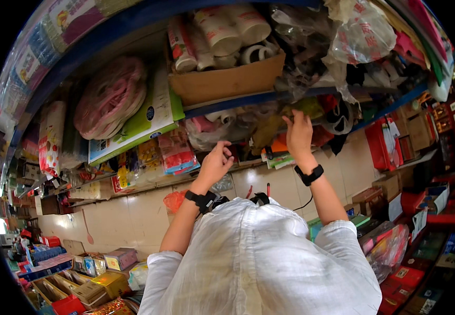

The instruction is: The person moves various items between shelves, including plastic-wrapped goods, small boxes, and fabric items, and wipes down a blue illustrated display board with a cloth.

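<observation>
Over the lower shelf, my right hand [299, 135] reaches in from the right, its thumb and fingertips closed at the edge of a crumpled olive-brown plastic bag [265, 130]. A yellow-green bag [311, 107] lies just behind those fingers. My left hand [216, 165] hovers before the shelf, fingers loosely bent and apart, with nothing seen in it. Close to it are a clear plastic bag [206, 137] with white and pink things inside and a red-and-blue packet [177, 153]. Something orange [279, 143] shows between my hands. Dark bands circle both wrists.
Above, a cardboard box [227, 79] of paper-cup stacks stands on the blue-edged shelf [233, 101]. Pink round items [111, 97] and a green-white box [151, 119] lean at left. Red boxes [384, 143] are at right; cartons [113, 284] crowd the lower left.
</observation>
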The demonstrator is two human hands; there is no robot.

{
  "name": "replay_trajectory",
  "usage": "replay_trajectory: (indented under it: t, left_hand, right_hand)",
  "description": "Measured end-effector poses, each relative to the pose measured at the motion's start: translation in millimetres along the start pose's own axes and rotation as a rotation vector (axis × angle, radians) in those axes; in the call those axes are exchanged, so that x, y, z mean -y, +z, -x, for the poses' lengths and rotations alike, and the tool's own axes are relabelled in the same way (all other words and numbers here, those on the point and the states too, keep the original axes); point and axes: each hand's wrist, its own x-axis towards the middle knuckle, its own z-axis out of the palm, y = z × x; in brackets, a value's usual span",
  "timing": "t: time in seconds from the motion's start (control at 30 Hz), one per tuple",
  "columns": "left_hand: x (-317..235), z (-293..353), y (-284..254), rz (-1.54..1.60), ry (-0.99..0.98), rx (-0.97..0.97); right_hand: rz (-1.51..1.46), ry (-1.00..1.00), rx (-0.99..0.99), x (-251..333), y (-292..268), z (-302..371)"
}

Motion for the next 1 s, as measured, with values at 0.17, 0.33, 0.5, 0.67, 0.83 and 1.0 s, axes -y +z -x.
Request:
replay_trajectory:
  t: [0.17,0.33,0.5,0.67,0.83,1.0]
  left_hand:
    - [-13.8,-22.8,29.4,0.054,-0.01,0.159]
    - [12.0,-34.6,71.4,-0.035,0.014,0.158]
    - [22.8,-36.4,70.7,-0.032,-0.005,0.163]
    - [23.0,-16.8,54.4,0.129,-0.031,-0.017]
    - [36.3,-1.6,34.3,0.128,-0.146,-0.043]
    - [51.2,11.1,26.1,0.287,-0.069,-0.24]
  right_hand:
    - [-0.482,0.44,0.148,9.9,-6.9,8.9]
    - [-1.169,0.649,0.29,34.7,-12.3,7.4]
    - [-1.23,0.757,0.189,30.8,-18.1,4.5]
    - [-1.164,0.684,0.163,40.8,10.1,3.5]
    - [-0.828,0.132,0.237,107.1,81.0,-15.9]
    - [-0.572,-0.388,0.342,133.7,127.8,-18.2]
